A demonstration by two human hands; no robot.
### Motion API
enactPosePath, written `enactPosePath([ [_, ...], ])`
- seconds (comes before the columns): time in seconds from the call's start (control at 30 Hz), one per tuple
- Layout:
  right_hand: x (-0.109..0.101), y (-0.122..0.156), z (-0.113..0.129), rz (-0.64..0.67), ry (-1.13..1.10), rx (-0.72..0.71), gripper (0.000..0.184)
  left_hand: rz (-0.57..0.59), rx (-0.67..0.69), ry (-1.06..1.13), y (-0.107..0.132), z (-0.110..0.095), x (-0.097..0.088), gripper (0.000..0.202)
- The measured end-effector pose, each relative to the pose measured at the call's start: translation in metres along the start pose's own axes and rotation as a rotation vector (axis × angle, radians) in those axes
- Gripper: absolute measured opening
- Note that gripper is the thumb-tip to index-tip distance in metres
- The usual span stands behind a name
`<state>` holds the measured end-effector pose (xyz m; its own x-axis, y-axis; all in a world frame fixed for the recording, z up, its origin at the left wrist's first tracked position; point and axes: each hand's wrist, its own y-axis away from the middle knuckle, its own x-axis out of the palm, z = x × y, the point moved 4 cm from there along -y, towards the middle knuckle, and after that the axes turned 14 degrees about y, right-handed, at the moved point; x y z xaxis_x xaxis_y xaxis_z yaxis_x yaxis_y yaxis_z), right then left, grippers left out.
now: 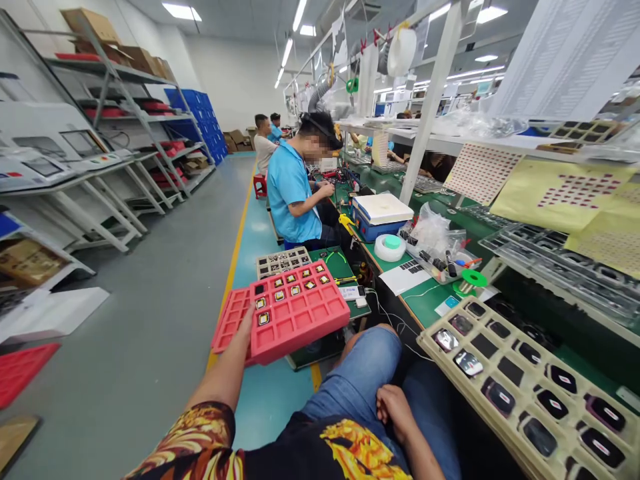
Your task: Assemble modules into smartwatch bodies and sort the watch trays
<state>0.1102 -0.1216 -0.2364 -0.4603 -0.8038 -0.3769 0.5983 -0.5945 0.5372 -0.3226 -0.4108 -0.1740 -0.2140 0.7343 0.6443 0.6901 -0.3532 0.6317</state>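
My left hand (pixel 246 325) reaches out to the left and grips the near edge of a red compartment tray (pixel 295 311), which holds several small square parts in its far cells. A second red tray (pixel 227 324) lies under it, sticking out to the left. My right hand (pixel 396 411) rests closed on my thigh in blue jeans, with nothing visible in it. A beige tray (pixel 520 383) of dark oval parts lies on the green bench to my right.
A person in a blue shirt (pixel 295 193) sits at the bench ahead, beside a grey tray (pixel 283 261). Tape rolls (pixel 390 247), bags and a blue box (pixel 380 215) crowd the green bench. Shelving racks (pixel 115 133) line the left aisle.
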Motion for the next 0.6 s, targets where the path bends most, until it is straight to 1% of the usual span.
enactPosePath([
  [0.07, 0.001, 0.004, 0.006, -0.021, 0.032, -0.010, 0.024, -0.005, 0.007, -0.001, -0.003, 0.000, -0.002, 0.049],
  [0.17, 0.002, 0.009, 0.023, -0.125, 0.097, -0.057, 0.029, -0.003, 0.018, -0.011, -0.007, -0.001, -0.004, 0.050],
  [0.23, -0.003, 0.006, 0.044, -0.218, 0.147, -0.112, 0.031, -0.001, 0.022, -0.021, -0.009, -0.001, -0.005, 0.051],
  [0.3, -0.010, -0.005, 0.074, -0.281, 0.199, -0.175, 0.029, -0.002, 0.022, -0.029, -0.010, 0.000, -0.007, 0.053],
  [0.37, -0.019, -0.027, 0.114, -0.315, 0.253, -0.245, 0.031, -0.005, 0.023, -0.033, -0.011, 0.000, -0.008, 0.056],
  [0.47, -0.024, -0.075, 0.177, -0.311, 0.350, -0.316, 0.037, -0.017, 0.025, -0.040, -0.016, -0.005, -0.009, 0.062],
  [0.53, -0.017, -0.107, 0.210, -0.263, 0.405, -0.336, 0.039, -0.044, 0.016, -0.058, -0.023, -0.011, -0.010, 0.064],
  [0.6, -0.001, -0.132, 0.228, -0.193, 0.436, -0.316, 0.041, -0.073, -0.003, -0.086, -0.029, -0.018, -0.013, 0.065],
])
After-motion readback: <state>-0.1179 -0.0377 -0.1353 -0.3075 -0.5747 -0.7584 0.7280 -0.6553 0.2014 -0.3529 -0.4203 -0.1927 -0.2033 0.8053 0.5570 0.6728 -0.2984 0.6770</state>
